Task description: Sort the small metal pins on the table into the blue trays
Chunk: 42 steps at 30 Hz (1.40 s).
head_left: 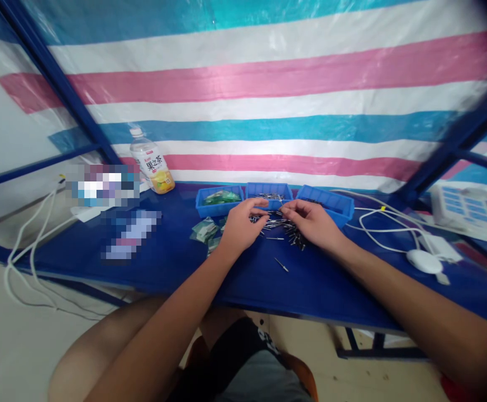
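Observation:
My left hand [243,224] hovers over a pile of rivets [273,222], its fingers curved and apart, with nothing visible held in them. Across from it, my right hand [313,222] has its thumb and forefinger pinched together at the pile's right side; whatever is between the tips is too small to make out. Darker rivets [296,239] lie beneath the right hand. Closer to me, a single rivet [282,264] rests apart on the blue table [243,285]. Small green-white plastic bags [205,230] lie left of my left hand.
Behind my hands stand a blue bin with green bags [199,205], a middle bin [249,192] of silvery pieces and a right bin [348,207] with dark pieces. A drink bottle [153,164] stands back left. White cables [369,226] and a round white device [423,261] lie right.

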### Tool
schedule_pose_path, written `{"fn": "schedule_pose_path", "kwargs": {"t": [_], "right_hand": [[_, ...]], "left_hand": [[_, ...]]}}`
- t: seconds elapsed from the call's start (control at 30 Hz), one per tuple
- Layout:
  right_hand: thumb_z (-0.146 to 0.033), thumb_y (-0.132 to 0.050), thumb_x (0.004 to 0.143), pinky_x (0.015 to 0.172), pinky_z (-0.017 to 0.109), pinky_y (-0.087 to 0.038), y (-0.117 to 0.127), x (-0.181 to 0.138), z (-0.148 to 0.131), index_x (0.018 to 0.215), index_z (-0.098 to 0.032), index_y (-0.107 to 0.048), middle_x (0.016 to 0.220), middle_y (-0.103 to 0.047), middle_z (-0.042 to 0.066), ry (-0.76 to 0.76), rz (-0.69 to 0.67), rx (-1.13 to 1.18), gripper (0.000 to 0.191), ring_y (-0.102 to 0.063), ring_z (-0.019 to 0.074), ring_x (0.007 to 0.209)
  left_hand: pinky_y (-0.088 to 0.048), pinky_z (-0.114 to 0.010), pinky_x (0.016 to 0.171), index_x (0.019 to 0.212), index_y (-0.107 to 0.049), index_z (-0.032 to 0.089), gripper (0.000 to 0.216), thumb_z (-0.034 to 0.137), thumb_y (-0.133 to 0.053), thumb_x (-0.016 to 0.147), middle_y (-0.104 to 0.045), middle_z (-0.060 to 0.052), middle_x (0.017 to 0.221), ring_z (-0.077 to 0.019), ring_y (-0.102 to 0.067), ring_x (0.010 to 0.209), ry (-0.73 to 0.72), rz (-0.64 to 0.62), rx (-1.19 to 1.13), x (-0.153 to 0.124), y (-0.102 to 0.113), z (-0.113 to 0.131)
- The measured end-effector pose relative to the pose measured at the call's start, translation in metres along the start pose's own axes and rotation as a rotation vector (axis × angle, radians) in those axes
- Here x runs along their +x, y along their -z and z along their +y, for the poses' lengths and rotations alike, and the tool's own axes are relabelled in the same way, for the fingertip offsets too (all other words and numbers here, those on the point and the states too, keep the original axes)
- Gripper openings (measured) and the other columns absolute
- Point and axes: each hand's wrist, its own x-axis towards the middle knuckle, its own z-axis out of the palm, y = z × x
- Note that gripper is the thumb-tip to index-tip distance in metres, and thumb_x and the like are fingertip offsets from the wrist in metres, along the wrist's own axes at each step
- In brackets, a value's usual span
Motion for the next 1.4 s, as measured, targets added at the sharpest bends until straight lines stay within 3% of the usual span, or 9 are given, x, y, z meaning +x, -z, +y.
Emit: {"fn": "schedule_pose_path", "kwargs": {"t": [0.23, 0.43, 0.87, 1.07, 1.23, 1.4], "right_hand": [[-0.065, -0.073, 0.089, 0.054, 0.027, -0.039, 0.002, 0.006, 0.005, 0.096, -0.021, -0.072, 0.081, -0.068, 0.001, -0.117, 0.071, 0.263, 0.044, -0.050, 0.0129, 0.061], [-0.066, -0.076, 0.087, 0.052, 0.025, -0.039, 0.001, 0.010, 0.007, 0.096, -0.021, -0.074, 0.080, -0.068, 0.002, -0.139, 0.102, 0.290, 0.045, -0.052, 0.0130, 0.063], [-0.065, -0.077, 0.086, 0.053, 0.026, -0.042, 0.000, 0.016, 0.007, 0.095, -0.020, -0.076, 0.081, -0.072, 0.004, -0.148, 0.120, 0.242, 0.046, -0.057, 0.0143, 0.065], [-0.069, -0.081, 0.080, 0.048, 0.026, -0.039, 0.001, 0.020, 0.008, 0.081, -0.019, -0.077, 0.077, -0.075, 0.007, -0.209, 0.172, 0.234, 0.051, -0.057, 0.0135, 0.059], [-0.069, -0.071, 0.089, 0.052, 0.029, -0.043, 0.007, 0.018, 0.006, 0.077, -0.020, -0.075, 0.068, -0.073, 0.006, -0.114, 0.139, -0.007, 0.051, -0.058, 0.0162, 0.055], [-0.031, -0.069, 0.096, 0.079, 0.038, -0.055, 0.007, 0.012, 0.007, 0.102, -0.024, -0.081, 0.096, -0.082, 0.007, 0.215, 0.026, -0.536, 0.015, -0.072, 0.0261, 0.088]], "left_hand": [[-0.058, -0.038, 0.098, 0.103, -0.077, 0.021, 0.014, 0.017, -0.065, 0.095, -0.080, -0.006, 0.110, -0.0232, -0.075, 0.103, -0.144, -0.117, 0.280, -0.002, 0.000, -0.003], [-0.058, -0.036, 0.094, 0.102, -0.078, 0.021, 0.015, 0.017, -0.065, 0.094, -0.080, -0.006, 0.104, -0.0231, -0.074, 0.098, -0.104, -0.063, 0.310, -0.001, 0.004, -0.004], [-0.057, -0.039, 0.095, 0.100, -0.078, 0.021, 0.014, 0.020, -0.064, 0.095, -0.080, -0.006, 0.106, -0.0246, -0.073, 0.100, -0.086, -0.089, 0.383, -0.001, 0.003, -0.010], [-0.057, -0.042, 0.097, 0.100, -0.078, 0.020, 0.014, 0.020, -0.065, 0.095, -0.079, -0.008, 0.106, -0.0257, -0.073, 0.100, -0.087, -0.119, 0.410, -0.001, 0.003, -0.009], [-0.056, -0.042, 0.097, 0.099, -0.078, 0.021, 0.013, 0.019, -0.065, 0.095, -0.079, -0.007, 0.106, -0.0260, -0.073, 0.101, -0.089, -0.121, 0.413, -0.001, 0.004, -0.011], [-0.056, -0.041, 0.097, 0.100, -0.078, 0.021, 0.014, 0.019, -0.065, 0.095, -0.079, -0.007, 0.107, -0.0256, -0.072, 0.102, -0.087, -0.116, 0.399, -0.001, 0.003, -0.012]]}}
